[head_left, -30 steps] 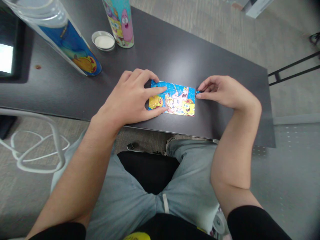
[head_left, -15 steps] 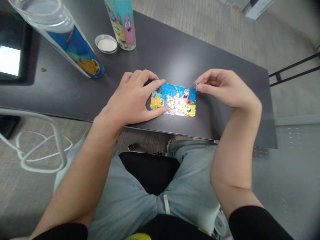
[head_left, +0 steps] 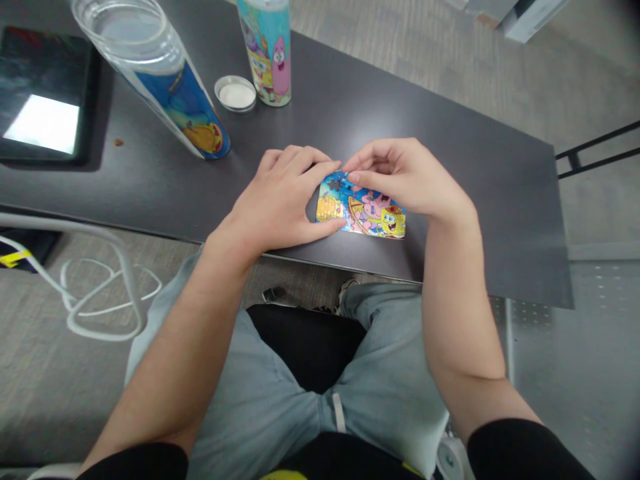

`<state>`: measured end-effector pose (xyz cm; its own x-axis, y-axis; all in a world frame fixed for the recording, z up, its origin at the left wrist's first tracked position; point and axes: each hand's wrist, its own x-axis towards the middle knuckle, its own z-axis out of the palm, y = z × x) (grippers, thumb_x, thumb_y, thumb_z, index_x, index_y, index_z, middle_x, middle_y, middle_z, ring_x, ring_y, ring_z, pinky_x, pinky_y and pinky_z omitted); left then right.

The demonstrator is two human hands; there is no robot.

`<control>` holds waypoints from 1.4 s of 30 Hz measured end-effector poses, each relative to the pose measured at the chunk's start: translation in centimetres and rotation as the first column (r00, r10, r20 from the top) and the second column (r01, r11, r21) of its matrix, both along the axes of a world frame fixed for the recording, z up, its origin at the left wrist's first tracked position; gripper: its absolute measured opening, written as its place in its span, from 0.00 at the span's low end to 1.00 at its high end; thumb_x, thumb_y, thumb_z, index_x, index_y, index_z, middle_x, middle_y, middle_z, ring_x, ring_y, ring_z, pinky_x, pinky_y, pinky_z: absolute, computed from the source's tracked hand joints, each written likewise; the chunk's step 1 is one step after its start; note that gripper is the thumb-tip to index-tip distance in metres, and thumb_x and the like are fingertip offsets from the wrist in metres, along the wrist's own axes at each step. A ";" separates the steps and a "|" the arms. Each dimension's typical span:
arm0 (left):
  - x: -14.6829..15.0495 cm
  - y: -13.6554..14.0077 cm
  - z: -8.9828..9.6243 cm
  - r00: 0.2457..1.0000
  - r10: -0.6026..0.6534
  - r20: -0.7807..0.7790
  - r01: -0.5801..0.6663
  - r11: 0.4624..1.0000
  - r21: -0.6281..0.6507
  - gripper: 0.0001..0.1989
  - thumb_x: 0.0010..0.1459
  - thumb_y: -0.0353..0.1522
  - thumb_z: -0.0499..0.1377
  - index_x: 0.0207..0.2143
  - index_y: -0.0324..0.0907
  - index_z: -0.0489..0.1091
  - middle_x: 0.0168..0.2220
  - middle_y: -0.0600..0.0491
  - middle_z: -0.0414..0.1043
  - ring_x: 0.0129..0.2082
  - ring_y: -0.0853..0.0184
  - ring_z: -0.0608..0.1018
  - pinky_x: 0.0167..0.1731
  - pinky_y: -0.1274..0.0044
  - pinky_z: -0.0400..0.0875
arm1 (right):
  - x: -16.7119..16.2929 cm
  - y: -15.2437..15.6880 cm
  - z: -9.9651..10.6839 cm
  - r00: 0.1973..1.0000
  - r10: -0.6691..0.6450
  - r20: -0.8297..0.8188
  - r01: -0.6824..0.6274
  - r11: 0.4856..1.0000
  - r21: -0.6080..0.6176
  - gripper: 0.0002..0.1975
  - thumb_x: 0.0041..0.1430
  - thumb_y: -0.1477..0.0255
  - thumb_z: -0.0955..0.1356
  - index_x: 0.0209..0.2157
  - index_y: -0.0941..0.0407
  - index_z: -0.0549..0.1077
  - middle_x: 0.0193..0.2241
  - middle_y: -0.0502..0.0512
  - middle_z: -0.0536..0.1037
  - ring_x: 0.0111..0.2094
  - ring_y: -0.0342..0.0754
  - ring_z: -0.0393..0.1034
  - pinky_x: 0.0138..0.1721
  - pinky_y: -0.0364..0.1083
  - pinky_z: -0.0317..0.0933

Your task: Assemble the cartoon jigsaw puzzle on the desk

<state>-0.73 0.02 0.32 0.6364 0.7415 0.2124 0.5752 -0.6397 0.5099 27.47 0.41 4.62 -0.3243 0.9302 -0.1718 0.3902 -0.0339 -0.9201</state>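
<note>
One glossy, multicoloured rectangular jigsaw (head_left: 373, 215) lay between the spread fingers of the left hand (head_left: 280, 200); fingertips of the right hand (head_left: 410, 175) nearly met over its far edge, whether gripping anything I couldn't tell.

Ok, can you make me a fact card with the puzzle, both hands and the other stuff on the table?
Puzzle: colourful jigsaw, flat on the dark table, dark gap near its upper left
Left hand: spread at the jigsaw's left end, touching it
Right hand: over the jigsaw's upper part; can't tell if it holds a piece
Containers: tall clear one, teal cartoon one
Between containers: round lid-like thing
Far left: flat black device
</note>
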 end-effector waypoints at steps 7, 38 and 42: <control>0.0 0.0 -0.3 1.000 -0.002 0.014 0.002 1.000 0.001 0.39 0.71 0.57 0.71 0.78 0.54 0.75 0.74 0.40 0.79 0.75 0.35 0.76 0.77 0.42 0.67 | -0.2 0.2 -0.4 0.999 -0.036 -0.024 0.036 0.999 -0.011 0.14 0.66 0.61 0.89 0.47 0.41 0.88 0.48 0.49 0.92 0.48 0.59 0.86 0.51 0.60 0.83; 0.0 -0.2 -0.3 0.999 0.043 -0.008 -0.043 0.999 0.005 0.52 0.69 0.61 0.74 0.86 0.49 0.68 0.80 0.35 0.76 0.82 0.30 0.73 0.84 0.42 0.63 | -1.6 0.8 -1.1 0.976 0.042 0.216 -0.068 0.991 0.115 0.07 0.70 0.56 0.85 0.41 0.38 0.88 0.49 0.51 0.92 0.55 0.65 0.78 0.73 0.71 0.78; 0.2 -0.3 -0.2 0.998 0.048 -0.047 -0.048 0.999 -0.005 0.53 0.71 0.62 0.72 0.86 0.46 0.67 0.79 0.35 0.76 0.82 0.30 0.74 0.85 0.42 0.63 | -1.1 1.5 -2.5 0.977 0.004 0.212 -0.054 0.972 0.229 0.15 0.66 0.53 0.88 0.45 0.40 0.88 0.53 0.55 0.87 0.54 0.65 0.75 0.71 0.73 0.80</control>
<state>-0.57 -0.26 0.16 0.6092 0.7726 0.1785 0.6287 -0.6078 0.4850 26.37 1.96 2.09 -0.3315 0.9433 -0.0193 0.5722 0.1847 -0.7990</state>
